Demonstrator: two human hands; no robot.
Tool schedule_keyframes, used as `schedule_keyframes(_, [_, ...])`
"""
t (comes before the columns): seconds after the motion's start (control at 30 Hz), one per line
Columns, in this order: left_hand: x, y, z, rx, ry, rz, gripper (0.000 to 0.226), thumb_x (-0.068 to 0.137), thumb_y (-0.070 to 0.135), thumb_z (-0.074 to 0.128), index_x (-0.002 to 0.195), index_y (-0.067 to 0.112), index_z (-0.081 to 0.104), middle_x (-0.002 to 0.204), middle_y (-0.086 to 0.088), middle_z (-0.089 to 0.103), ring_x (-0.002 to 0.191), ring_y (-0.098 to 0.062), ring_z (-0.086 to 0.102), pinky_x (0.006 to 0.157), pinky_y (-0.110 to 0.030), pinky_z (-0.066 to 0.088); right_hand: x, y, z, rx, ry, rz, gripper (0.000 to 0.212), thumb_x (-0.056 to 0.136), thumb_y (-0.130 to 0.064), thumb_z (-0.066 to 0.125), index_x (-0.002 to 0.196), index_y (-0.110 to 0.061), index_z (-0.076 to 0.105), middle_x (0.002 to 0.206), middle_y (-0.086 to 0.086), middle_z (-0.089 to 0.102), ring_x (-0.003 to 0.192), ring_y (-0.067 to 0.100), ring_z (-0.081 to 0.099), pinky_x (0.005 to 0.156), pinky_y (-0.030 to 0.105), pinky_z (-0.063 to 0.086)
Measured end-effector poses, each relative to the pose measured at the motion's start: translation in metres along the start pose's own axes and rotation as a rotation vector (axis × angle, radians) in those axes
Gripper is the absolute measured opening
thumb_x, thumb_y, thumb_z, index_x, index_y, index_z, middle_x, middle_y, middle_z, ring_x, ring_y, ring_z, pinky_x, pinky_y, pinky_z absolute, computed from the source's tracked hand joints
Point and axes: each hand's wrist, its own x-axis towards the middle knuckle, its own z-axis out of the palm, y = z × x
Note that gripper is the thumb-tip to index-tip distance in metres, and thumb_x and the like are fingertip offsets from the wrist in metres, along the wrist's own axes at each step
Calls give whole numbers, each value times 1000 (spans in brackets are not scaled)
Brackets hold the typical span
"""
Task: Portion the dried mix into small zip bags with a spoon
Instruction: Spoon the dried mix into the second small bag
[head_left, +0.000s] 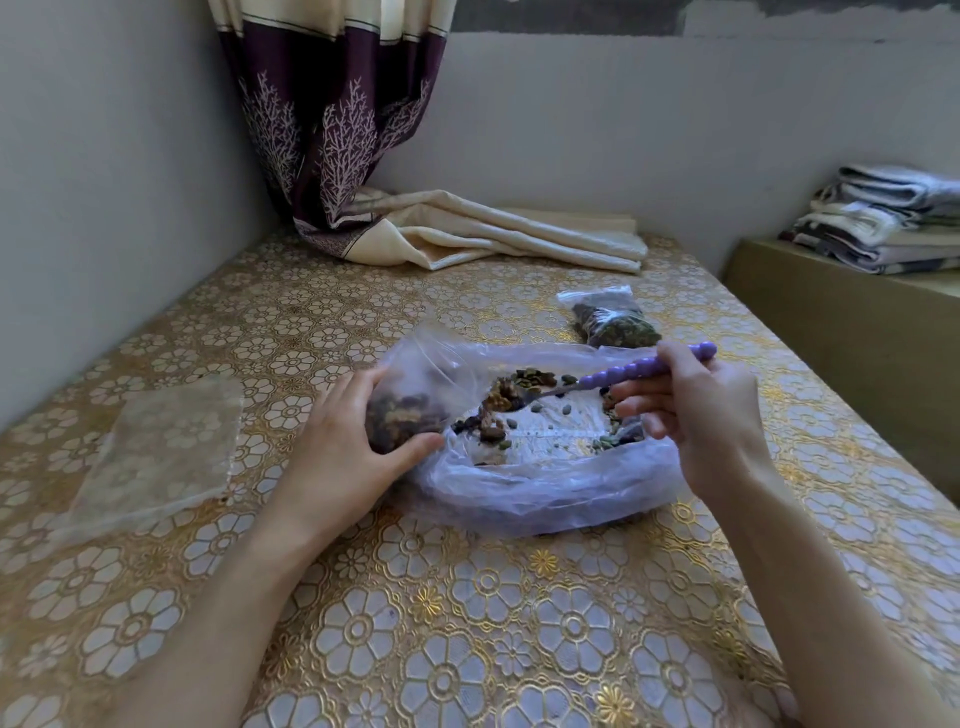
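Fingers of right hand (696, 415) pinch spoon (623, 376) above gold-flowered tablecloth (467, 623); left hand (343, 441) grips bag (410, 395).

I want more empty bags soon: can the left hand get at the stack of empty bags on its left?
Probably yes, but the left hand holds a small bag; nothing blocks the empty bags.

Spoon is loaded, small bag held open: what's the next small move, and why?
Probably carry the spoon leftward into the small zip bag and tip it. Its bowl holds mix just outside the bag's mouth, which the left hand holds over the big bag; the right hand grips the handle.
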Motion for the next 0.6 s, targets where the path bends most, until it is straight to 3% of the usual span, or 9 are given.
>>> schedule_keyframes(0.1, [0, 1, 1, 50, 9, 3, 65, 70, 42, 73, 125, 20, 47, 108, 11, 44, 109, -15, 43, 87, -27, 33, 1, -4, -2, 82, 59, -66, 38, 96, -11, 43, 62, -5, 58, 53, 10, 66, 39, 15, 58, 32, 15, 32])
schedule_keyframes(0.33, [1, 0, 2, 80, 3, -3, 61, 70, 47, 70, 122, 22, 51, 106, 7, 47, 107, -17, 45, 93, -38, 39, -1, -9, 4, 135, 65, -204, 33, 98, -19, 45, 72, -3, 57, 63, 13, 69, 42, 16, 59, 33, 16, 31])
schedule_keyframes(0.6, [2, 0, 3, 50, -8, -9, 64, 68, 49, 69, 122, 22, 48, 106, 9, 46, 107, -16, 44, 94, -40, 39, -28, -8, 36, 131, -214, -290, 35, 98, -17, 44, 88, 13, 58, 68, 12, 71, 50, 22, 66, 37, 21, 44])
